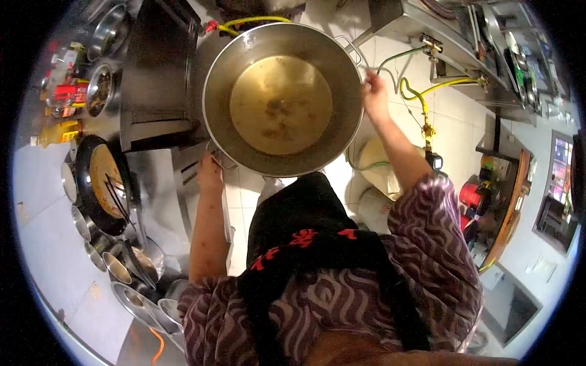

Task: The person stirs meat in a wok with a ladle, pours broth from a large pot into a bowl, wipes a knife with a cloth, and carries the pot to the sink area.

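Note:
A large metal stockpot (215, 91) fills the upper middle of the view, above the floor in front of my body. Murky yellowish liquid (293, 79) covers its bottom, with darker bits near the centre. My right hand (375, 97) is closed around the wire handle (349, 44) on the pot's right side. At the pot's lower left, my left hand (210, 173) grips the other handle (227, 163), its fingers partly hidden by the rim and the angle.
A wok (76, 177) with brownish contents sits left on the metal counter, near metal bowls (101, 88) and bottles (64, 131). Yellow gas hoses (421, 100) and a valve run on the right. A pale rounded container (371, 154) stands on the tiled floor.

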Available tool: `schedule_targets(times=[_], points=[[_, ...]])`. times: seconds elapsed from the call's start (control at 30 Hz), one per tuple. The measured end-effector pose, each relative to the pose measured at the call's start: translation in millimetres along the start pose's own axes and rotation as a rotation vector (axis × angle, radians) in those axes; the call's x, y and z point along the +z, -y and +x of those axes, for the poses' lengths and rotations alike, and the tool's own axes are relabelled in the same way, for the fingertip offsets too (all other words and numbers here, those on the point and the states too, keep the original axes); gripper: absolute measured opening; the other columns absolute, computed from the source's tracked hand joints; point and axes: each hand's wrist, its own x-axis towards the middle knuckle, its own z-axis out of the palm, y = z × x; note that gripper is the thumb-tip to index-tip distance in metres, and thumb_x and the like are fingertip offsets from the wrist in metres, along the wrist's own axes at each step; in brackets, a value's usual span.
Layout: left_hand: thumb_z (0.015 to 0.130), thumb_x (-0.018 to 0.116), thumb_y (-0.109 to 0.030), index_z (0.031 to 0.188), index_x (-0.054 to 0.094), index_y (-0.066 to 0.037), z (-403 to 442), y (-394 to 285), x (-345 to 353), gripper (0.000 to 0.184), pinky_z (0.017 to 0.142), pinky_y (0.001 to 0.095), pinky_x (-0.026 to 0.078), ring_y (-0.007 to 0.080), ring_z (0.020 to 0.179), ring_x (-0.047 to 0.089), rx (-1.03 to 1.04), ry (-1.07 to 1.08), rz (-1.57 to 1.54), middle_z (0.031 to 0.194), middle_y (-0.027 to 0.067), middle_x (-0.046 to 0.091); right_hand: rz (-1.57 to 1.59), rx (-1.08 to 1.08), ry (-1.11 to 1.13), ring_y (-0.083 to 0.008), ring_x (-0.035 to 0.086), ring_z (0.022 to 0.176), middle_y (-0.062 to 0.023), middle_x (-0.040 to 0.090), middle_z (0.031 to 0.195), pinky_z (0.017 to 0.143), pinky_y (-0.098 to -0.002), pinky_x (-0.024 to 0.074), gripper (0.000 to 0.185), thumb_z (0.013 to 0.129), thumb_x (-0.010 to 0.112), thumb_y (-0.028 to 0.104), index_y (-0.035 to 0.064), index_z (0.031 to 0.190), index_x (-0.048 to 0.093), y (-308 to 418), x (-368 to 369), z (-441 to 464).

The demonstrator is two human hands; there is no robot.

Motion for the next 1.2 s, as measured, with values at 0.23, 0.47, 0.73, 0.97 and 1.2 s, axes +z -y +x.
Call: schedule_targets(times=[0.23,0.47,0.73,0.97,1.2], points=[[0.092,0.046,-0.029,0.091,0.056,-0.003,-7,-21,49,0.028,0.047,0.0251,0.035,0.0097,0.052,0.042,0.050,-0.277,-0.037,0.065,0.0008,0.048,0.240,0.734,0.239,-0.0128,0.054,0.063,-0.0053,0.059,0.077,0.058,-0.0256,0.0452,0.034,0.086,0.052,0.024,-0.0011,0.108,0.057,-78,24,133],[0.092,0.047,-0.035,0.073,0.046,-0.012,-3,-15,51,0.030,0.034,0.0203,0.022,0.0055,0.039,0.027,0.007,-0.325,-0.092,0.054,-0.0043,0.036,0.397,0.691,0.333,-0.0101,0.045,0.055,0.0001,0.049,0.066,0.050,-0.0232,0.0364,0.024,0.090,0.049,0.021,0.0010,0.097,0.062,-67,31,130],[0.087,0.056,-0.040,0.067,0.041,-0.018,-28,-10,38,0.034,0.031,0.0206,0.019,0.0041,0.036,0.024,-0.042,-0.260,-0.185,0.049,-0.0074,0.031,0.394,0.580,0.228,-0.0072,0.039,0.049,0.0022,0.044,0.060,0.045,-0.0214,0.0301,0.020,0.086,0.056,0.021,0.0044,0.093,0.064,-43,21,122],[0.077,0.070,-0.034,0.084,0.047,-0.011,-78,-4,20,0.034,0.033,0.0197,0.019,0.0036,0.040,0.027,-0.115,-0.207,-0.115,0.056,-0.0056,0.034,0.414,0.386,0.264,-0.0060,0.040,0.052,0.0036,0.047,0.063,0.047,-0.0196,0.0298,0.020,0.086,0.058,0.019,0.0020,0.095,0.063,43,-36,101],[0.078,0.069,-0.031,0.088,0.047,-0.012,-158,-5,-13,0.031,0.037,0.0206,0.020,0.0043,0.042,0.028,-0.054,0.019,-0.163,0.058,-0.0058,0.034,0.229,0.095,0.269,-0.0093,0.045,0.062,0.0006,0.051,0.068,0.058,-0.0216,0.0358,0.025,0.084,0.055,0.020,0.0002,0.095,0.066,156,-101,60]])
